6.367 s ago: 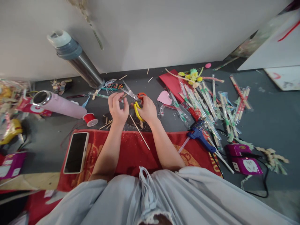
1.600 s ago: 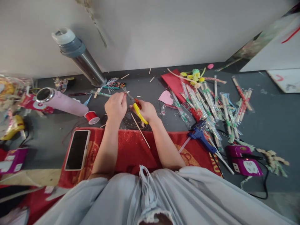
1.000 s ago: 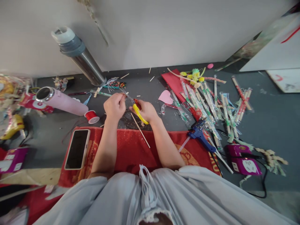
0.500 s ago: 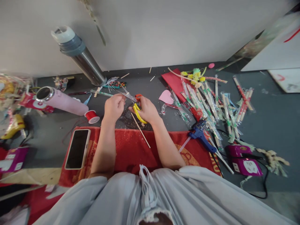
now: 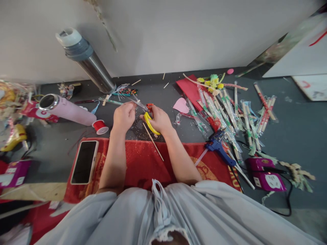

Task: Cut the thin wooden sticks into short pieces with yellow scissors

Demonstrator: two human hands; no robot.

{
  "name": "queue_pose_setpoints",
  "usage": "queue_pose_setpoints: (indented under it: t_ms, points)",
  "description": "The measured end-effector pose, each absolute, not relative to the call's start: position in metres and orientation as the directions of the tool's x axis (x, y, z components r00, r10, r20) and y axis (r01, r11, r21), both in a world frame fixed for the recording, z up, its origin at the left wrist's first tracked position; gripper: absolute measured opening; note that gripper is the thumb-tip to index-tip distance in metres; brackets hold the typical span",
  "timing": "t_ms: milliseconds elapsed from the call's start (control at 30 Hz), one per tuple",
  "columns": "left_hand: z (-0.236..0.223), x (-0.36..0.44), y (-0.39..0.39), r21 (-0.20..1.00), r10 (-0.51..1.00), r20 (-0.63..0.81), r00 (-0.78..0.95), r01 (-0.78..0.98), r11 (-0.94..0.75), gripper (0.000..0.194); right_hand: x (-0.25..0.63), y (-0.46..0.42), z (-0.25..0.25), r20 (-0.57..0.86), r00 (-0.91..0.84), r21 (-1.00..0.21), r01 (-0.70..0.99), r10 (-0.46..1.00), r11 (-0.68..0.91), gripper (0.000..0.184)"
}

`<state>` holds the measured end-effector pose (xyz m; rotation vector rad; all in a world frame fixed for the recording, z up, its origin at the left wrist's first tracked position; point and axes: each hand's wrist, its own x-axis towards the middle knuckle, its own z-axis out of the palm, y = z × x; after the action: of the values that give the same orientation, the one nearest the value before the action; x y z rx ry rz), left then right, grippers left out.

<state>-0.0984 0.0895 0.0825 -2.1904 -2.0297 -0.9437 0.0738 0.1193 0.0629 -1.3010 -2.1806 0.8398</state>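
Observation:
My right hand (image 5: 160, 119) is wrapped round a pair of scissors (image 5: 151, 124) with yellow and orange handles. Their metal blades point up and to the left, past the fingertips of my left hand (image 5: 124, 117). That hand is closed in a pinch; whatever it grips is hidden behind the fingers. A small pale bit (image 5: 138, 101) shows at the blades, close to the left fingertips. Below the scissors a thin wooden stick (image 5: 153, 143) lies partly on the grey table and partly on the red towel (image 5: 143, 170). Fine crumbs are scattered between my hands.
Left of my hands are a red thread spool (image 5: 100, 127), a pink bottle (image 5: 73, 110), a steel thermos (image 5: 94, 69) and a phone (image 5: 85, 162). To the right lie a pink paper heart (image 5: 181, 105), several wrapped sticks (image 5: 221, 109), a blue glue gun (image 5: 219, 149) and a purple power socket (image 5: 267, 173).
The scissors' handles have drawn slightly closer together in my right hand. My left hand has barely moved, and the things on the table lie as before.

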Motion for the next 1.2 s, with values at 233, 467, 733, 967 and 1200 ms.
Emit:
queue_pose_setpoints:
  t_ms: [233,467,733,967,1200]
  points:
    - [0.079,-0.1,0.09,0.365,0.902,0.43,-0.038,0.921,-0.135,0.027,0.073,0.117,0.067,0.017,-0.428,-0.71,0.631,0.904,0.312,0.052]
    - [0.08,-0.099,0.09,0.32,0.912,0.41,-0.035,0.941,-0.108,0.028,0.074,0.116,0.072,-0.023,-0.418,-0.691,0.663,0.908,0.288,0.055]
    - [0.083,-0.1,0.09,0.399,0.903,0.428,-0.026,0.902,-0.164,0.031,0.074,0.117,0.063,0.082,-0.439,-0.662,0.648,0.895,0.378,0.056]
    - [0.091,-0.095,0.088,0.58,0.922,0.386,-0.012,0.781,-0.232,0.034,0.081,0.123,0.056,0.232,-0.479,-0.679,0.543,0.846,0.494,0.06]
    - [0.094,-0.095,0.087,0.597,0.937,0.35,0.009,0.768,-0.23,0.036,0.08,0.121,0.059,0.19,-0.486,-0.648,0.591,0.853,0.481,0.063]
